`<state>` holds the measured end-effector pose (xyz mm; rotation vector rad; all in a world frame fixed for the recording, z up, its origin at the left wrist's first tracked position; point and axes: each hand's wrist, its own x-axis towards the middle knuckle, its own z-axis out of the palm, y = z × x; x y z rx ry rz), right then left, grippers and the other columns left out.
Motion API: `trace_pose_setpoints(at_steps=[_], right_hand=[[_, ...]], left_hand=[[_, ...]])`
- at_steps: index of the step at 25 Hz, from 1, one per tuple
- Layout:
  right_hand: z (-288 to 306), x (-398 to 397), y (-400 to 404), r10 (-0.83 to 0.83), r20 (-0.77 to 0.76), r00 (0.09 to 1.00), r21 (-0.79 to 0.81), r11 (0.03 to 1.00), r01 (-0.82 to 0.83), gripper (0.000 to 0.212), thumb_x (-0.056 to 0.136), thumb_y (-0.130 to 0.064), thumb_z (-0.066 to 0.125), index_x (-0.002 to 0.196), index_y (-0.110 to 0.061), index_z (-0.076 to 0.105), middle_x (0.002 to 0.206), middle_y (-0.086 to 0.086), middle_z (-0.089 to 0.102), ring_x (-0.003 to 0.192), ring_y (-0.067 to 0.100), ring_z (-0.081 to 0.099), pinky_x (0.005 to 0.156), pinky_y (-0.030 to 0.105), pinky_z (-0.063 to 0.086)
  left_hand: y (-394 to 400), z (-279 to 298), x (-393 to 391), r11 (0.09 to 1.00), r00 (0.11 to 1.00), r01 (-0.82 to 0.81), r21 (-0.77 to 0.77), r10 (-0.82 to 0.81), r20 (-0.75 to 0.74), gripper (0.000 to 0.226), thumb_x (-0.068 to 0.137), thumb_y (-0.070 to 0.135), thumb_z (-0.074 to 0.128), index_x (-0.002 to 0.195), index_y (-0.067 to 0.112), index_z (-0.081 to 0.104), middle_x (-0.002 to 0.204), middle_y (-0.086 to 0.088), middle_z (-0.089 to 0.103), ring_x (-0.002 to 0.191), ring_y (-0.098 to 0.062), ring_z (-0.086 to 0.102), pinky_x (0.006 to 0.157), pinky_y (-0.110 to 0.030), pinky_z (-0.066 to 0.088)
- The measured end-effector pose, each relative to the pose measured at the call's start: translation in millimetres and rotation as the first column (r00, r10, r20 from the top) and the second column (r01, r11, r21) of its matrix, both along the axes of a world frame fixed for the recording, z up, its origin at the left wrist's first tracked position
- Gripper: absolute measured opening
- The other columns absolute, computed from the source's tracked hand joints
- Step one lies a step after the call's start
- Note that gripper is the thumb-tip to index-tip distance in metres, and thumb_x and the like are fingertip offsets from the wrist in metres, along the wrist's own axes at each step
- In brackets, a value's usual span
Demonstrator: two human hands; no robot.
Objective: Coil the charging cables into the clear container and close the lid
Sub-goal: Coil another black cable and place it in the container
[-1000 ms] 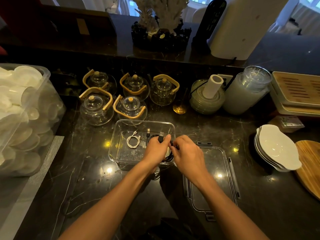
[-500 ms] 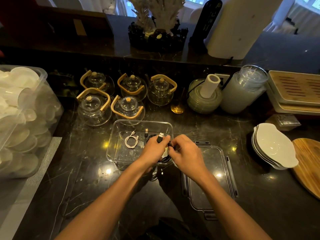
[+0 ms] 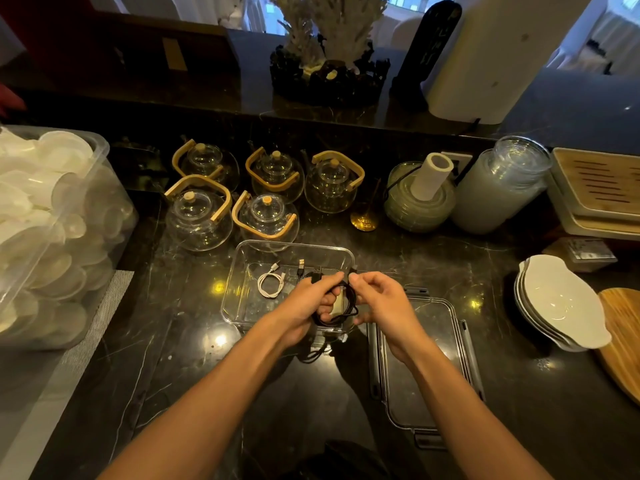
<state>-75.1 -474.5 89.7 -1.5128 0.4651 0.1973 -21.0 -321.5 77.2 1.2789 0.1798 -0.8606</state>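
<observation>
**Both hands on black cable coil, over near right corner of clear container**

Grip: left hand (image 3: 304, 308) has fingers curled through and around the black cable (image 3: 341, 306), holding its loops as a coil; a plug end sticks up past the thumb. Right hand (image 3: 379, 306) pinches the same coil at its upper right, thumb and forefinger closed on a strand, remaining fingers loosely curled. The coil is raised over the container's near right corner; a loose length hangs down in front of the near wall onto the table (image 3: 173, 358).

Landmark: clear container (image 3: 239, 271), lid off, on the dark marble table.

- Far left of container: large clear bin (image 3: 100, 202) full of white dishes.
- Behind container, left and centre: five glass teapots (image 3: 199, 220) with wooden handles, in two rows.
- Inside container, left half: white cable (image 3: 270, 282), coiled small, lying flat on the floor. Just right of it, another dark cable's plug end (image 3: 301, 266) with a metal tip.
- Right of container, touching or nearly touching (cannot tell): lid (image 3: 426, 358), lying flat, latches out, partly under the right forearm.
- Behind container, right: gold spoon (image 3: 363, 221), stacked green dishes (image 3: 415, 209) with a white tube resting on top, a glass jar (image 3: 502, 188).
- Far right of container: stacked white bowls (image 3: 561, 303), beside a wooden board (image 3: 623, 341).
</observation>
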Motion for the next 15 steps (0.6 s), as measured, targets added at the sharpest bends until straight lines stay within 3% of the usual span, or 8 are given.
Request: trace_pose_setpoints(at_steps=[4, 7, 9, 11, 12, 15], right_hand=[[-3.2, 9.6, 8.3, 0.151, 0.042, 0.988, -0.220, 0.966, -0.139, 0.014, 0.096, -0.025, 0.070, 0.107, -0.015, 0.071, 0.096, 0.025, 0.071, 0.074, 0.021, 0.062, 0.050, 0.027, 0.049], [-2.6, 21.6, 11.0, 0.160, 0.080, 0.984, -0.319, 0.939, -0.127, 0.018, 0.096, -0.026, 0.070, 0.110, -0.015, 0.071, 0.090, 0.017, 0.073, 0.075, 0.021, 0.064, 0.058, 0.029, 0.050], [-4.2, 26.4, 13.6, 0.220, 0.129, 0.967, -0.511, 0.851, -0.125, 0.019, 0.096, -0.030, 0.069, 0.113, -0.022, 0.068, 0.082, 0.003, 0.071, 0.074, 0.016, 0.065, 0.063, 0.032, 0.053], [-6.6, 31.0, 17.1, 0.288, 0.156, 0.945, -0.722, 0.686, -0.090, 0.011, 0.098, -0.034, 0.065, 0.102, -0.024, 0.067, 0.080, -0.007, 0.066, 0.073, 0.013, 0.062, 0.065, 0.037, 0.054], [-7.4, 33.9, 18.4, 0.291, 0.154, 0.944, -0.762, 0.643, -0.074, 0.011, 0.098, -0.034, 0.064, 0.096, -0.023, 0.066, 0.082, -0.008, 0.064, 0.075, 0.013, 0.061, 0.067, 0.039, 0.055], [-6.6, 42.3, 23.2, 0.276, 0.088, 0.957, -0.727, 0.674, -0.127, 0.012, 0.096, -0.036, 0.064, 0.091, -0.025, 0.065, 0.083, -0.007, 0.065, 0.074, 0.014, 0.063, 0.066, 0.040, 0.056]], left_hand=[[7.8, 2.3, 12.6, 0.996, 0.999, 0.026, 0.090, -0.030, 0.040, 0.026, 0.100, 0.033, 0.060, 0.084, 0.013, 0.060, 0.058, 0.005, 0.035, 0.049, -0.007, 0.033, 0.045, -0.019, 0.031], [13.0, 1.8, 22.6, 0.992, 0.997, 0.023, 0.123, -0.033, 0.077, 0.025, 0.100, 0.033, 0.061, 0.085, 0.013, 0.060, 0.059, 0.005, 0.038, 0.051, -0.008, 0.036, 0.047, -0.019, 0.033], [14.0, -0.8, 26.7, 0.992, 0.998, -0.002, 0.127, -0.006, 0.063, 0.025, 0.100, 0.032, 0.060, 0.083, 0.013, 0.060, 0.058, 0.006, 0.040, 0.049, -0.006, 0.036, 0.045, -0.018, 0.031], [14.7, -5.6, 28.4, 0.992, 1.000, -0.013, 0.124, 0.010, 0.024, 0.027, 0.102, 0.030, 0.058, 0.081, 0.013, 0.059, 0.057, 0.006, 0.041, 0.047, -0.006, 0.034, 0.042, -0.017, 0.027], [15.2, -8.0, 28.4, 0.994, 1.000, -0.015, 0.110, 0.014, 0.003, 0.028, 0.102, 0.029, 0.057, 0.079, 0.013, 0.059, 0.057, 0.005, 0.041, 0.046, -0.006, 0.034, 0.041, -0.016, 0.027], [17.9, -13.8, 26.0, 0.998, 0.997, -0.052, 0.019, 0.053, -0.054, 0.030, 0.103, 0.027, 0.055, 0.077, 0.014, 0.058, 0.053, 0.006, 0.041, 0.043, -0.004, 0.035, 0.039, -0.015, 0.026]])
